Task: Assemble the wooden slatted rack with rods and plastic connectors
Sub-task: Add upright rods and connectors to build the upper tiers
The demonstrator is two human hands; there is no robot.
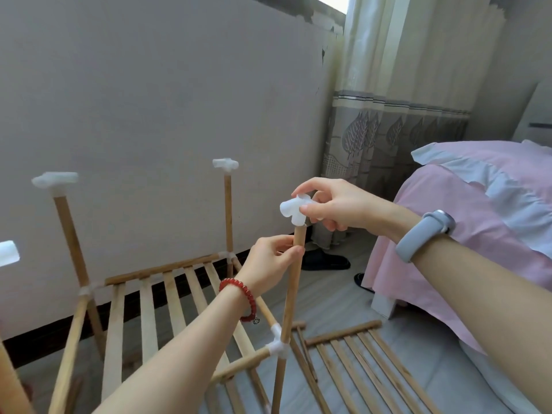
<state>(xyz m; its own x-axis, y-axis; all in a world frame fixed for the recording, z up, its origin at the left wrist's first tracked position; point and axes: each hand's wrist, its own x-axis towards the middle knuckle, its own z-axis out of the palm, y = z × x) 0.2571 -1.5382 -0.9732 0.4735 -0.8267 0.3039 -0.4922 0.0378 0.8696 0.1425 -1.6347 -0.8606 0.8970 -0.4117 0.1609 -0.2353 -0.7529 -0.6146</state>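
On the near corner of the slatted rack [167, 297], the left hand [270, 261] pinches the upright rod [291, 288] just below its tip, while directly above, on the rod's long axis, the right hand [334, 203] pinches the white connector [294, 209], socket down, touching the tip.

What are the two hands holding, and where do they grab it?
Right hand pinches the white connector by its top. Left hand grips the upright rod near its upper end.

Translucent white connector [294, 210], tan wooden rod [291, 291], red bead bracelet [243, 294], pink bedsheet [442, 210].
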